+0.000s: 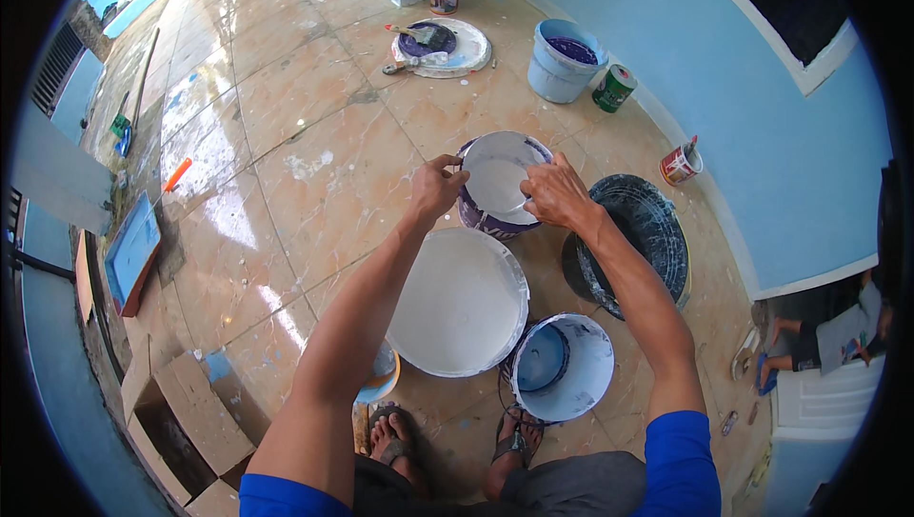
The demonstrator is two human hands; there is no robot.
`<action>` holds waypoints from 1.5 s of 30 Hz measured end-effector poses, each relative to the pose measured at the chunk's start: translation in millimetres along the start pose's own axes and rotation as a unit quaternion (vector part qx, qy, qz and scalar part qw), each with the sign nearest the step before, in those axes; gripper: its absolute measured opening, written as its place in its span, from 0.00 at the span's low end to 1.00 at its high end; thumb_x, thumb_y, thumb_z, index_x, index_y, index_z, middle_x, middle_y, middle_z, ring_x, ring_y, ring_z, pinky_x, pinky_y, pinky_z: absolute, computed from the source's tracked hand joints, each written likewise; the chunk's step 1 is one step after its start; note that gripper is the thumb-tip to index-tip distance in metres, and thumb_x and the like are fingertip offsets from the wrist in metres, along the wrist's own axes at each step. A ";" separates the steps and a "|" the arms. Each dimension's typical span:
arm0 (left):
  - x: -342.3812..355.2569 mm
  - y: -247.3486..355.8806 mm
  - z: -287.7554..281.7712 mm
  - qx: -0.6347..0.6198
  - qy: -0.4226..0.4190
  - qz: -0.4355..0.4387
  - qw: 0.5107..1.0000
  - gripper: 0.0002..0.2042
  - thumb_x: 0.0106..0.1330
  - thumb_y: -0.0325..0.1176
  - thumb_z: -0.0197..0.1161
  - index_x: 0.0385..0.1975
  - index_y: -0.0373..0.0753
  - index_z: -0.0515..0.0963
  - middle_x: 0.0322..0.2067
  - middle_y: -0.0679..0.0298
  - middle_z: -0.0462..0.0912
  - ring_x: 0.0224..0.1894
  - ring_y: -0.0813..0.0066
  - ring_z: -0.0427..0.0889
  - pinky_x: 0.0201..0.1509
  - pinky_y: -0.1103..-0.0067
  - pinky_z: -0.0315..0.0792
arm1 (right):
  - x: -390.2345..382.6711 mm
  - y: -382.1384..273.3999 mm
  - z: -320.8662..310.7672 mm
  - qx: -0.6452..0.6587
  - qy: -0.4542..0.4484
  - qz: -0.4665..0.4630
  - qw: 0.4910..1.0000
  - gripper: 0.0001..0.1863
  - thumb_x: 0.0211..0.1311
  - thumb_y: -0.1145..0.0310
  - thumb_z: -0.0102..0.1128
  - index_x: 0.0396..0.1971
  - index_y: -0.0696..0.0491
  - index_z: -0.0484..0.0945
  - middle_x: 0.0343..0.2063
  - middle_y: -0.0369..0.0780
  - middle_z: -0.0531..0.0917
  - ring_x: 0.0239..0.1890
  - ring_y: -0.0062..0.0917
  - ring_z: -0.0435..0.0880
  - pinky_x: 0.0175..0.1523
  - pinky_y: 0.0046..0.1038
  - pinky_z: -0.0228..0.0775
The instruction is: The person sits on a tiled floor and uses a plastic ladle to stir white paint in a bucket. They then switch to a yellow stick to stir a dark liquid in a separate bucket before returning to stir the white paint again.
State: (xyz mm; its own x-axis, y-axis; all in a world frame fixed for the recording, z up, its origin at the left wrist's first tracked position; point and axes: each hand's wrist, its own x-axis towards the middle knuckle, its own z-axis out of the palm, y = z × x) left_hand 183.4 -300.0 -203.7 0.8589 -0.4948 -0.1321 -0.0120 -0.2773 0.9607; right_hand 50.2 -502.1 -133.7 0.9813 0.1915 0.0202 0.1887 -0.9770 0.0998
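A paint bucket (493, 222), purple-smeared outside and whitish inside, stands ahead of me on the tiled floor. My left hand (438, 189) pinches its left edge between thumb and fingers. My right hand (558, 195) is closed at the opposite side of the rim; its fingertips are partly hidden. Just nearer to me is a wide round tub of white paint (457, 303), below both wrists. An open bucket (586, 379) with a blue inside bottom sits to its right. Beyond my right forearm lies a black, paint-streaked basin (657, 231).
Farther off are a pale blue bucket (560, 79) of purple paint, a green can (614, 89), a red-and-white can (681, 165) and a lid with brushes (466, 55). A blue paint tray (133, 250) and cardboard box (195, 412) lie left. Another person (838, 336) is at right.
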 end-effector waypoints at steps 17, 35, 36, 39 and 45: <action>2.9 -4.0 -1.0 0.017 0.005 0.004 1.000 0.18 0.58 0.36 0.69 0.48 0.39 0.83 0.27 0.56 0.85 0.28 0.68 0.84 0.35 0.72 0.76 | 30.5 13.3 31.6 -0.163 0.138 0.056 0.975 0.10 0.59 0.69 0.54 0.22 0.50 0.84 0.27 0.40 0.81 0.36 0.31 0.82 0.48 0.39 0.64; 1.5 -2.7 -2.1 0.010 0.002 0.004 1.000 0.19 0.58 0.35 0.69 0.48 0.36 0.83 0.26 0.57 0.84 0.29 0.70 0.83 0.35 0.72 0.76 | 2.3 17.2 -17.0 0.175 0.001 0.175 0.969 0.13 0.45 0.58 0.68 0.24 0.53 0.85 0.27 0.47 0.85 0.36 0.44 0.85 0.47 0.43 0.73; 1.4 -2.2 -1.4 0.012 0.001 0.005 1.000 0.19 0.58 0.35 0.69 0.48 0.36 0.83 0.26 0.57 0.84 0.29 0.70 0.83 0.35 0.72 0.76 | -0.4 24.6 -21.9 0.175 -0.005 0.187 0.967 0.15 0.46 0.56 0.69 0.26 0.53 0.86 0.29 0.47 0.86 0.38 0.43 0.85 0.46 0.41 0.74; 2.9 -0.7 -3.5 0.039 -0.024 -0.002 0.999 0.19 0.63 0.33 0.67 0.53 0.34 0.79 0.32 0.55 0.85 0.30 0.73 0.84 0.32 0.78 0.78 | -5.8 32.6 -38.0 0.201 0.006 0.199 0.959 0.16 0.45 0.56 0.70 0.28 0.54 0.87 0.29 0.47 0.86 0.38 0.42 0.85 0.46 0.40 0.74; 2.7 -4.9 -1.7 0.001 -0.003 0.011 1.000 0.19 0.58 0.35 0.69 0.48 0.35 0.82 0.27 0.55 0.85 0.28 0.69 0.84 0.35 0.72 0.76 | -19.9 39.5 -51.6 0.203 0.070 0.201 0.956 0.15 0.48 0.58 0.71 0.28 0.54 0.85 0.27 0.45 0.84 0.33 0.41 0.83 0.42 0.38 0.71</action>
State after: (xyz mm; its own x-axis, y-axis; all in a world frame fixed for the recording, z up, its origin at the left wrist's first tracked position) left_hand 186.7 -298.5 -208.3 0.8549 -0.5062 -0.1134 -0.0315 -0.2688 0.9627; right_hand 36.0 -539.7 -78.8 0.9682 -0.2239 0.1116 -0.1749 -0.9247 -0.3382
